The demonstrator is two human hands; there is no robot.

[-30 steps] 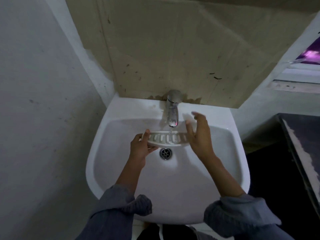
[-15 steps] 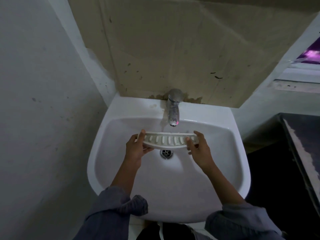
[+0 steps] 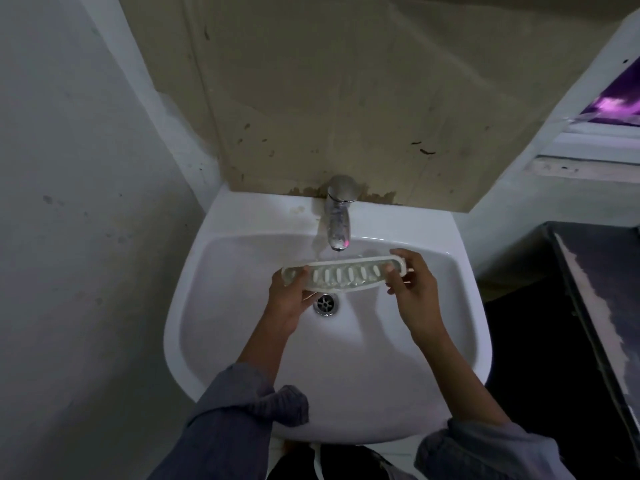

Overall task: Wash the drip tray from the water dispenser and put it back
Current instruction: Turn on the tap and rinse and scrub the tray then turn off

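— What do you see, going from the left?

— My left hand [image 3: 289, 297] has its grip closed on the left end of the drip tray [image 3: 343, 274], thumb on top. The tray is held level over the basin of the sink [image 3: 214, 306], just above the drain [image 3: 325, 303] and under the spout of the tap [image 3: 337, 216]. A thin stream of water seems to fall on its back edge. My right hand [image 3: 412, 289] grips the right end with the fingertips only.

— What can go wrong?

— I think the wet white plastic is slippery, and the right grip is light. If the tray tilts, it may slip and fall in the basin. Also the water can bounce from the slotted surface and wet my rolled-up sleeves [image 3: 249, 403], which hang near the front rim.
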